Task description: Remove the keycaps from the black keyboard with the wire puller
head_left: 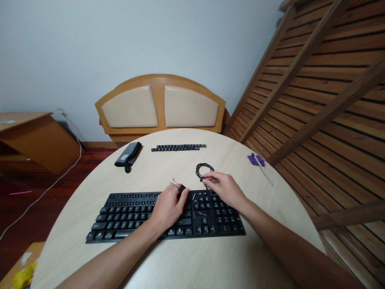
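A black keyboard (129,216) lies across the near part of the round table, with bare switches along its top two rows at the left. My left hand (168,202) is over the keyboard's middle, closed on a keycap puller (181,188) with a black handle; its thin wire prongs point away to the upper left. Just behind the keyboard's right part, my right hand (225,189) pinches the bundled black cable (197,169) where the coil meets its tie. Farther back, loose black keycaps (177,147) stand in two rows.
At the table's back left is a folded black pouch (128,154). A purple cloth (252,160) and a thin pale stick (265,172) lie at the right. Beyond the table (210,261) stand a padded headboard (161,106) and leaning wooden slats (303,100).
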`<action>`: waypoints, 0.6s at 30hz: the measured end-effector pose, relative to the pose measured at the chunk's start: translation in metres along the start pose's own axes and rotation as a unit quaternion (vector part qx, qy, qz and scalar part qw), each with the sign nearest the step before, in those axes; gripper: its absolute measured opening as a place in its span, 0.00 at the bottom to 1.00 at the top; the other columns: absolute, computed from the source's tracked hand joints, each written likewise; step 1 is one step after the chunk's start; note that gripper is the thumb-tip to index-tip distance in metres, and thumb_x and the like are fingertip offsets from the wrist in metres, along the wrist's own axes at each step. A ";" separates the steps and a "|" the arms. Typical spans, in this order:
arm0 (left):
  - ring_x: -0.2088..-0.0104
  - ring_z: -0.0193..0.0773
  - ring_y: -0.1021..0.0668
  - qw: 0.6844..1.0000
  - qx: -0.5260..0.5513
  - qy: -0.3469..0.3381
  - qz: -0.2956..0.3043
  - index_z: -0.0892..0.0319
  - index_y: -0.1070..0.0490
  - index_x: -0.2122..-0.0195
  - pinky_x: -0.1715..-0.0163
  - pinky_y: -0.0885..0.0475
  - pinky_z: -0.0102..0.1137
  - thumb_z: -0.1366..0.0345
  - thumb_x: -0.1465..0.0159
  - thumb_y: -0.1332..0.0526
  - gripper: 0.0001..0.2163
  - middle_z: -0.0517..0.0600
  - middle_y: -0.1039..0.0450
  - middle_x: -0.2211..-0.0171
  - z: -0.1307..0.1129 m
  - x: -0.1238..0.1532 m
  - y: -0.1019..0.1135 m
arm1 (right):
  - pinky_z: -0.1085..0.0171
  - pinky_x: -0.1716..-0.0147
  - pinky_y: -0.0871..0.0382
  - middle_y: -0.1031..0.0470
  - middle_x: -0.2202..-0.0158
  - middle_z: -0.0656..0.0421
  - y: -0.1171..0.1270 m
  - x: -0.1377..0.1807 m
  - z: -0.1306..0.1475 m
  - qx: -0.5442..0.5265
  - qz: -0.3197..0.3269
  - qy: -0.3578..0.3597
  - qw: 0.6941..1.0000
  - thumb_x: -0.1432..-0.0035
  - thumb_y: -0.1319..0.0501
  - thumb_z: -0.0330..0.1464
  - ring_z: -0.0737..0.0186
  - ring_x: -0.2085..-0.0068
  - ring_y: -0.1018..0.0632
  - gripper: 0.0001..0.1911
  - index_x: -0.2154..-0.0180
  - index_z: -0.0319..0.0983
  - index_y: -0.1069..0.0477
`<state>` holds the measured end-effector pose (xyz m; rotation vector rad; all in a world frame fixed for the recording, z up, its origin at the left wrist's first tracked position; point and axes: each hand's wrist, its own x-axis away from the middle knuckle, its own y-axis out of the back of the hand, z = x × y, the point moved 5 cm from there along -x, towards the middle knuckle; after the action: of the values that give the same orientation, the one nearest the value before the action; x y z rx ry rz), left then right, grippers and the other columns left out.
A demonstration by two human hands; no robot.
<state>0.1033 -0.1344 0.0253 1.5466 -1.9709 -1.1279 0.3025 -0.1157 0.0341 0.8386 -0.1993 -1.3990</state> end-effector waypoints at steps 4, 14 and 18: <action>0.63 0.45 0.24 1.000 -0.014 0.001 -0.002 0.58 0.31 0.68 0.62 0.33 0.35 0.57 0.30 0.51 0.15 0.53 0.25 0.67 -0.001 0.000 0.000 | 0.64 0.59 0.26 0.18 0.62 0.56 0.015 -0.033 -0.031 0.033 -0.020 -0.036 0.999 0.38 0.38 0.36 0.60 0.60 0.18 0.11 0.57 0.40 0.22; 0.64 0.44 0.24 1.000 -0.026 0.009 0.007 0.59 0.31 0.68 0.63 0.31 0.37 0.56 0.29 0.52 0.17 0.53 0.26 0.68 0.001 0.000 -0.001 | 0.65 0.57 0.31 0.18 0.58 0.54 0.015 -0.109 -0.091 0.239 -0.011 -0.099 0.966 0.37 0.39 0.37 0.58 0.56 0.20 0.12 0.55 0.40 0.23; 0.64 0.45 0.24 1.000 -0.017 0.011 0.010 0.59 0.31 0.67 0.61 0.30 0.38 0.56 0.29 0.53 0.17 0.53 0.26 0.67 0.001 0.000 -0.001 | 0.63 0.58 0.32 0.19 0.56 0.54 0.007 -0.127 -0.098 0.269 -0.010 -0.104 0.957 0.36 0.40 0.38 0.56 0.56 0.21 0.13 0.54 0.42 0.23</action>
<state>0.1033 -0.1341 0.0243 1.5112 -1.9386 -1.1260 0.3389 0.0388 0.0129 1.1363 -0.7609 -1.4733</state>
